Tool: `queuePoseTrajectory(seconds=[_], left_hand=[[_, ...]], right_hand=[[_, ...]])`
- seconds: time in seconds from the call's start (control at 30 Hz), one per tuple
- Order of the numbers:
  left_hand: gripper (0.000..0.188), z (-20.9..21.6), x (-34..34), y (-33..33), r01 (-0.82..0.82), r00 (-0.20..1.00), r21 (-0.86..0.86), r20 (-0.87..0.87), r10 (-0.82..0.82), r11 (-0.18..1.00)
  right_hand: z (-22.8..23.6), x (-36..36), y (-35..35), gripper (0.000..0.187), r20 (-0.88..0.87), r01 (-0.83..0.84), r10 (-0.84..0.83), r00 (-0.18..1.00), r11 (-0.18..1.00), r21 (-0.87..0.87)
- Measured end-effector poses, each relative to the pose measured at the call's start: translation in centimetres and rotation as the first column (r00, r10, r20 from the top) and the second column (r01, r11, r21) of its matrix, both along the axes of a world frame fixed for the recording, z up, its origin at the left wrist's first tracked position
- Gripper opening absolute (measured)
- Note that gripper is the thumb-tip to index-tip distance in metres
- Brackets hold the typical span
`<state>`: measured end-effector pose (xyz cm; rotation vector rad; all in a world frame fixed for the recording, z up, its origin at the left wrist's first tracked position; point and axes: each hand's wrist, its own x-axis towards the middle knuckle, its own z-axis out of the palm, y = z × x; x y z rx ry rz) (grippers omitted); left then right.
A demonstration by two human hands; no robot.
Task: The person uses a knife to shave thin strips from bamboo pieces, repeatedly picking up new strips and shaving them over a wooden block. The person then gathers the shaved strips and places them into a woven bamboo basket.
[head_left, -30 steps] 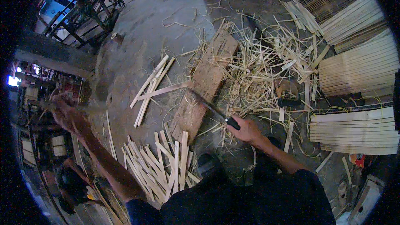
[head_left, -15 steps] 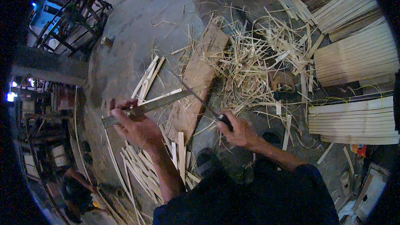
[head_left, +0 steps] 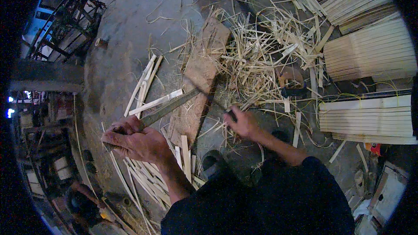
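Note:
My left hand (head_left: 137, 141) is closed around a greenish-brown bamboo strip (head_left: 170, 107), which slants up to the right over a worn wooden plank (head_left: 206, 61). A pale bamboo piece (head_left: 160, 102) lies close along the far side of that strip; I cannot tell whether the two are joined. My right hand (head_left: 244, 125) grips the dark handle of a knife (head_left: 216, 99). Blurred by motion, the blade crosses the far end of the strip above the plank. Below my left hand, a bundle of split bamboo strips (head_left: 146, 178) lies on the floor.
Tangled bamboo shavings (head_left: 261, 56) cover the floor right of the plank. A saw handle (head_left: 291, 79) lies among them. Stacked slat panels (head_left: 365, 119) line the right side. Several loose strips (head_left: 146, 85) rest beyond my left hand. Another person (head_left: 80, 202) is at the lower left.
My left hand's fingers have closed more firmly around the bamboo strip. The pale piece now shows more fully beside it. The whole view has shifted slightly.

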<state>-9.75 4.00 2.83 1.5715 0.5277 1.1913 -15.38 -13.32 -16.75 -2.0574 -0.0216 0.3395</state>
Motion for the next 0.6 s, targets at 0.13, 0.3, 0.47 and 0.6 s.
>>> queuePoseTrajectory(seconds=[0.13, 0.3, 0.47, 0.6], left_hand=[[0.041, 0.2, 0.5, -1.3, 0.094, 0.992, -0.169, 0.098, -0.078, 0.981], [0.039, -0.3, 0.5, -1.7, -0.004, 1.0, 0.071, 0.014, 0.003, 0.997], [0.039, -0.5, 0.8, -1.6, 0.01, 1.0, 0.009, 0.003, -0.01, 1.0], [0.038, -0.3, 1.1, -0.8, 0.109, 0.983, -0.048, 0.155, -0.101, 0.993]], right_hand=[[0.0, 0.6, -2.3, 0.042, -0.032, 0.013, -0.014, 0.999, 1.0, -0.005], [8.7, -0.5, 2.3, 0.042, 0.21, -0.242, 0.186, 0.96, 0.929, 0.279], [2.1, -0.5, 0.5, 0.041, 0.03, -0.078, 0.074, 0.997, 0.983, 0.165], [-3.7, 0.1, -2.6, 0.04, -0.064, 0.033, -0.038, 0.997, 0.996, -0.083]])
